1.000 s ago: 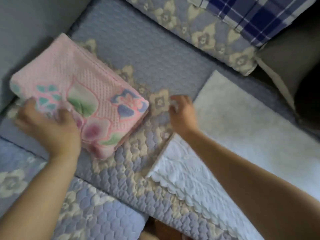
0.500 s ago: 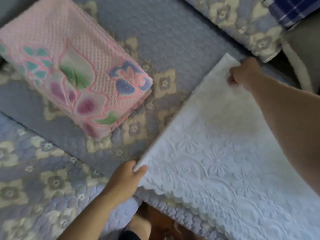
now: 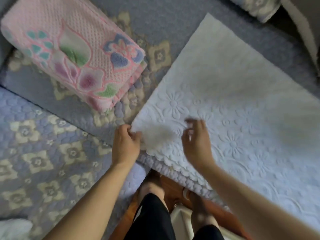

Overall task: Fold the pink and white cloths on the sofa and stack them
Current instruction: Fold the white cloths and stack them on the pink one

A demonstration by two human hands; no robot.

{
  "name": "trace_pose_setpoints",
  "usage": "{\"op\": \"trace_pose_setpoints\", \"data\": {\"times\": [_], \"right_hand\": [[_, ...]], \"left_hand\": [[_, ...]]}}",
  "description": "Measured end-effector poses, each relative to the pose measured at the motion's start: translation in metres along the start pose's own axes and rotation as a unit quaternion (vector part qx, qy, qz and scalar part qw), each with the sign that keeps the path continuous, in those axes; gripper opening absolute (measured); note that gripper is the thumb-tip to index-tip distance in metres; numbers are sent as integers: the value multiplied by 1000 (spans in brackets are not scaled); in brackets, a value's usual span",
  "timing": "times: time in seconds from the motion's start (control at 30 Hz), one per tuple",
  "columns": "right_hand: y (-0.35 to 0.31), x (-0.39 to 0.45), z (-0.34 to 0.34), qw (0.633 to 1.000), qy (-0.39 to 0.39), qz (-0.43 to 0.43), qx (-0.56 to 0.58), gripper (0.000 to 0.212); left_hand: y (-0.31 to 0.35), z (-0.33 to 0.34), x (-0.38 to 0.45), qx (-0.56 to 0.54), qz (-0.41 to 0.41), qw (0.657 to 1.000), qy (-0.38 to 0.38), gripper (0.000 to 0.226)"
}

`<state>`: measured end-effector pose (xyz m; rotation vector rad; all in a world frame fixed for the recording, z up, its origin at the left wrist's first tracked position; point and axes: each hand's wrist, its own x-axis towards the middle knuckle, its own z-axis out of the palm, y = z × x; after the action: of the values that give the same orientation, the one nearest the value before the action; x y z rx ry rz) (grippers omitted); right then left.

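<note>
The pink cloth [image 3: 72,49] with a flower pattern lies folded into a thick rectangle at the upper left of the sofa seat. The white embossed cloth [image 3: 233,101] lies spread flat to its right, its scalloped edge hanging over the seat's front. My left hand [image 3: 125,142] pinches the white cloth's near left corner. My right hand [image 3: 195,141] hovers just over the cloth a little to the right, fingers loosely curled, holding nothing; motion blur softens it.
The sofa [image 3: 43,153] has a quilted blue-grey cover with cream flowers. A cushion [image 3: 259,6] sits at the top right. My legs and the wooden floor [image 3: 173,187] show below the seat's front edge. A bit of white fabric [image 3: 12,227] lies at the bottom left.
My right hand has left the white cloth's far corner and come back to the near edge beside my left hand. My left hand has stayed on the near left corner.
</note>
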<state>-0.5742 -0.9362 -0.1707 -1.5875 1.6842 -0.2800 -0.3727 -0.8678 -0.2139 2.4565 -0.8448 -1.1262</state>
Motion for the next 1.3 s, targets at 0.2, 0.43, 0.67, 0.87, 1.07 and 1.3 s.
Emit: {"op": "trace_pose_setpoints", "data": {"times": [0.2, 0.43, 0.67, 0.87, 1.07, 1.3], "right_hand": [[54, -137, 10, 919, -153, 344, 118, 10], [71, -142, 11, 718, -44, 526, 453, 13], [62, -144, 24, 552, -28, 523, 649, 33], [89, -137, 2, 408, 152, 459, 774, 54], [109, -134, -1, 490, 179, 487, 700, 23], [133, -138, 39, 546, 208, 525, 619, 39]], "left_hand": [[-1, -15, 16, -27, -49, 997, -44, 28], [31, -21, 21, 82, -38, 993, -77, 21], [56, -44, 0, -245, -127, 952, -136, 18], [55, -62, 3, -246, -127, 944, -178, 10], [39, -49, 16, -145, -101, 964, -201, 13], [-12, -36, 37, 162, 0, 975, -152, 13]]}}
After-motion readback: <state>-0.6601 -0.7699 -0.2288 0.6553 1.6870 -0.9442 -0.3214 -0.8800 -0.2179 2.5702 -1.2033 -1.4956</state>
